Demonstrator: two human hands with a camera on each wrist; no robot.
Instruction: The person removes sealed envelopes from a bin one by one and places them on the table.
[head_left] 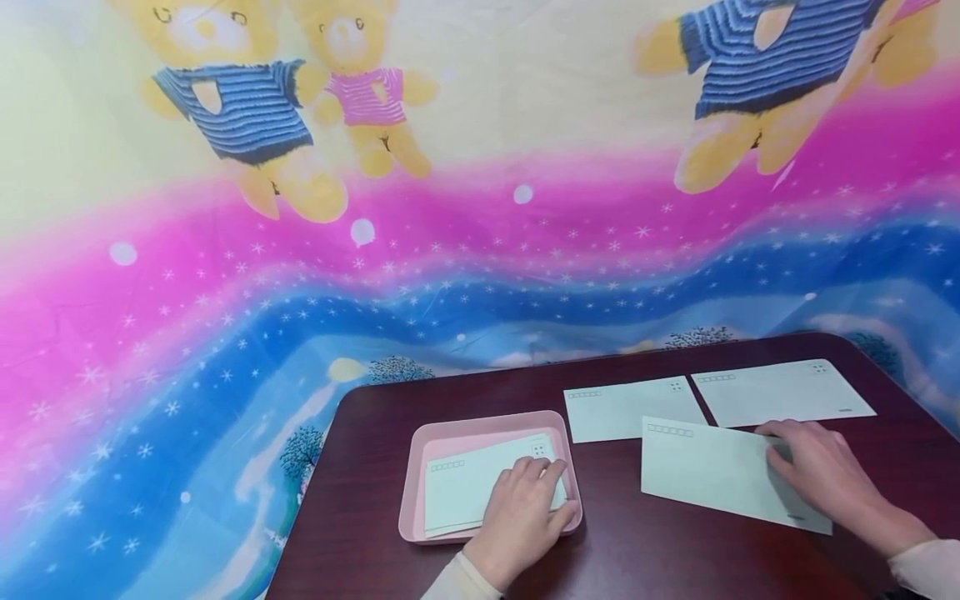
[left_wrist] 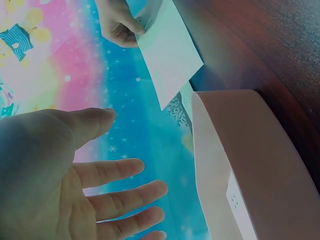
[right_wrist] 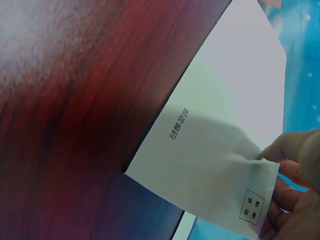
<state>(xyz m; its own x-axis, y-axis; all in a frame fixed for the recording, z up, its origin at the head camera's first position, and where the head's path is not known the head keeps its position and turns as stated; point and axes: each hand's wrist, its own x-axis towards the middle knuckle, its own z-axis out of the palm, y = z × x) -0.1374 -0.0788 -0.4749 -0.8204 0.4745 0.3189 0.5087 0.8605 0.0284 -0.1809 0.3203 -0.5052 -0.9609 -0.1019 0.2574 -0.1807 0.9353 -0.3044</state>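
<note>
My right hand [head_left: 825, 471] pinches a white envelope [head_left: 705, 471] by its far right edge, thumb on the printed face and fingers behind. In the right wrist view, that envelope [right_wrist: 215, 110] is tilted over the dark table, its stamp box beside the fingers. My left hand [head_left: 525, 508] is over the right part of a pink tray [head_left: 411, 492], above the envelopes [head_left: 465, 492] lying in it. The left wrist view shows the left hand [left_wrist: 100, 190] with fingers spread and nothing between them, beside the tray's wall [left_wrist: 250, 140].
Two more envelopes lie at the back right of the dark table [head_left: 360, 467]: one on the left [head_left: 622, 408], the other on the right [head_left: 780, 393]. Behind the table hangs a colourful cloth [head_left: 487, 208] printed with bears.
</note>
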